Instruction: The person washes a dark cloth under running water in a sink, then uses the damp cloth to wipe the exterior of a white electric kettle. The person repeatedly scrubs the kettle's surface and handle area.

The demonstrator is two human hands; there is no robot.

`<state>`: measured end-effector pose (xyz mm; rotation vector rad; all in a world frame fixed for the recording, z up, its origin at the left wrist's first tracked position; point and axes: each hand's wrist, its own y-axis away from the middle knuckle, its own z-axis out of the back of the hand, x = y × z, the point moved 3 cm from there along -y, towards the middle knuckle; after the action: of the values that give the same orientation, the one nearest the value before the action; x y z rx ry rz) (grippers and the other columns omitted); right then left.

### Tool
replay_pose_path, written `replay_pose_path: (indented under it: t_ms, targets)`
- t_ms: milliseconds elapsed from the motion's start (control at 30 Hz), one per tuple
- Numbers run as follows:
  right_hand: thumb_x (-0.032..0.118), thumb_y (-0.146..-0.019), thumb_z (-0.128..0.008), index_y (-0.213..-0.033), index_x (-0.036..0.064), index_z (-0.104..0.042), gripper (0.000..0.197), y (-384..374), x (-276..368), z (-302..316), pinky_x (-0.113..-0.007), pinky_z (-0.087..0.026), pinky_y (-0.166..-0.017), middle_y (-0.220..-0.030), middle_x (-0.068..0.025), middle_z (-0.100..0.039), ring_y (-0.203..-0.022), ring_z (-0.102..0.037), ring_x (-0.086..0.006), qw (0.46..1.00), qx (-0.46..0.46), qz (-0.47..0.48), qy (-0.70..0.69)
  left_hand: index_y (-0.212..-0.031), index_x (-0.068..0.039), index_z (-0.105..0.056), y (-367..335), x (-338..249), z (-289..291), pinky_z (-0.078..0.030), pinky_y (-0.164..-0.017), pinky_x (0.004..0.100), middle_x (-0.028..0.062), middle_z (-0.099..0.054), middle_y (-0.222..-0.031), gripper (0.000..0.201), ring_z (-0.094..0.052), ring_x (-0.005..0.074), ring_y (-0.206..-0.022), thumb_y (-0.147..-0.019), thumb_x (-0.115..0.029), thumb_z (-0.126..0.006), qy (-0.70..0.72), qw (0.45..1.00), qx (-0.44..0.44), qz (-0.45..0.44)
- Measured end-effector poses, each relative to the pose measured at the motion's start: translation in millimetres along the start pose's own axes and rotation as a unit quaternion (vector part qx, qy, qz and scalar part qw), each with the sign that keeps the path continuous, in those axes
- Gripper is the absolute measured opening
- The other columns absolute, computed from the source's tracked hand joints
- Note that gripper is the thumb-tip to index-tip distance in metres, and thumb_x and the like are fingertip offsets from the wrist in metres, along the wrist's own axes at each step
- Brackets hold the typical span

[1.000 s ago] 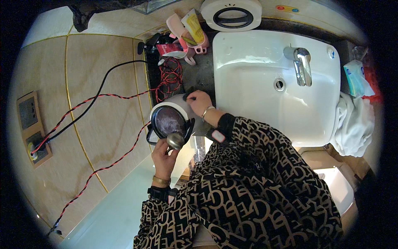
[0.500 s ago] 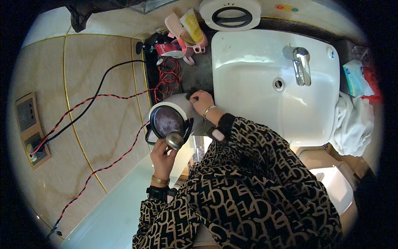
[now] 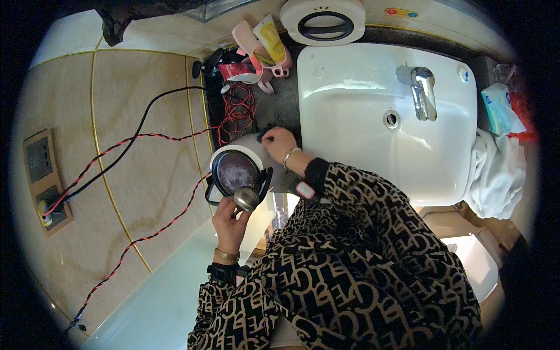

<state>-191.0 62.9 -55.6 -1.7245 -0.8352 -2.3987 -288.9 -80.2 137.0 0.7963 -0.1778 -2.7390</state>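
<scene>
A round pot with a white rim, dark inside and black side handles stands at the counter's near left. Whitish patches show on its contents or bottom. My left hand is closed around a shiny metal ladle, whose rounded bowl sits over the pot's near rim. Beyond and right of the pot, my right hand pinches a small dark piece, possibly a knob. Under it spreads a hazy grey rounded surface that looks like a glass lid; fingers partly hide it.
A white sink with a chrome faucet lies to the right. Tangled red-black cord runs to a wall socket. Behind stand pink holders and a white round-topped container. White cloth drapes at the sink's right.
My right hand has shifted slightly left, along with the dark piece. Whitish patches inside the pot look clearer. The ladle and my left hand are nearly where they were.
</scene>
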Motion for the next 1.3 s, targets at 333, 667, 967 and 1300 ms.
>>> replay_pose_path:
  t_ms: [333, 667, 967, 1300]
  targets:
    - [0.015, -0.075, -0.063, -0.077, 0.0057, -0.067, 0.010, 48.1, -0.6, 14.1, -0.040, -0.049, -0.076, -0.084, -0.0125, -0.064, -0.084, -0.060, -0.0323, 0.995, -0.053, 0.053, -0.071, -0.087, 0.000, -0.064, 0.2, 0.2, -0.5, -0.050, -0.062, 0.0288, 0.0105, -0.061, -0.084, 0.021, -0.062, 0.0217, -0.070, -0.067, 0.000, -0.072, 0.013, 1.000, -0.003, -0.005]
    - [0.023, -0.082, -0.058, -0.089, 0.0046, -0.067, 0.021, -25.9, 4.9, -10.9, -0.041, -0.048, -0.078, -0.092, -0.0154, -0.064, -0.087, -0.061, -0.0338, 0.993, 0.016, 0.106, -0.054, -0.087, -0.001, -0.065, 1.9, 4.0, -1.2, -0.050, -0.063, 0.0296, 0.0099, -0.062, -0.084, 0.022, -0.062, 0.0226, -0.072, -0.066, -0.001, -0.072, 0.013, 1.000, -0.004, -0.002]
    - [0.020, -0.085, -0.056, -0.101, 0.0040, -0.064, 0.024, 39.7, -32.5, -15.6, -0.040, -0.046, -0.087, -0.106, -0.0159, -0.062, -0.098, -0.058, -0.0345, 0.993, -0.111, -0.020, -0.034, -0.085, -0.001, -0.065, 5.8, 7.2, -1.8, -0.049, -0.062, 0.0292, 0.0096, -0.062, -0.085, 0.021, -0.062, 0.0232, -0.071, -0.065, 0.000, -0.072, 0.016, 1.000, -0.018, -0.008]
    - [0.011, -0.081, -0.058, -0.101, 0.0021, -0.065, 0.023, 49.8, -29.0, -7.0, -0.037, -0.047, -0.088, -0.109, -0.0148, -0.061, -0.101, -0.058, -0.0323, 0.994, -0.090, -0.068, -0.016, -0.085, 0.000, -0.065, 1.9, 0.6, -2.4, -0.049, -0.060, 0.0275, 0.0089, -0.061, -0.083, 0.021, -0.061, 0.0196, -0.069, -0.066, 0.002, -0.072, 0.033, 0.999, -0.020, -0.022]
